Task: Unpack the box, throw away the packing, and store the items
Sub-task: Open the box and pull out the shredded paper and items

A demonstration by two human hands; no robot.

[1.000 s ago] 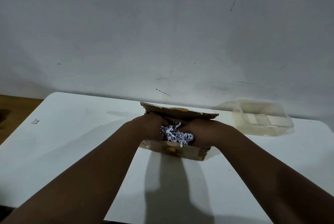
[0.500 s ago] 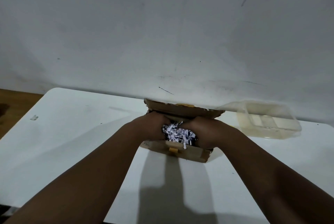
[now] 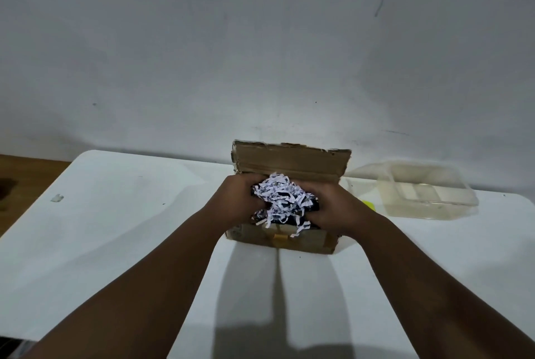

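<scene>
a strip of wooden floor [image 3: 26, 185] shows at the far left edge, beside a white table [image 3: 115, 228] that carries a small pale scrap [image 3: 57, 198] near its left side. at the table's centre, close to a grey wall [image 3: 260, 54], sits a cardboard box [image 3: 289, 241] with its rear flap [image 3: 292, 160] standing upright. the person's left hand [image 3: 231, 202] curls around the left side of a bundle of shredded paper [image 3: 282, 199], white strips printed with dark marks, heaped at the box's open top; the fingers are bent inward and closed on the packing. the right hand [image 3: 335, 208] presses in from the opposite side, fingers likewise curled shut on the same bundle, so the shreds bulge up between both hands. loose strips hang over the box's front edge. something dark lies under the paper, too hidden to name. just right of the box a sliver of yellow [image 3: 367, 204] peeks out, and farther right a clear plastic container [image 3: 419, 193] rests on the table by the wall.
</scene>
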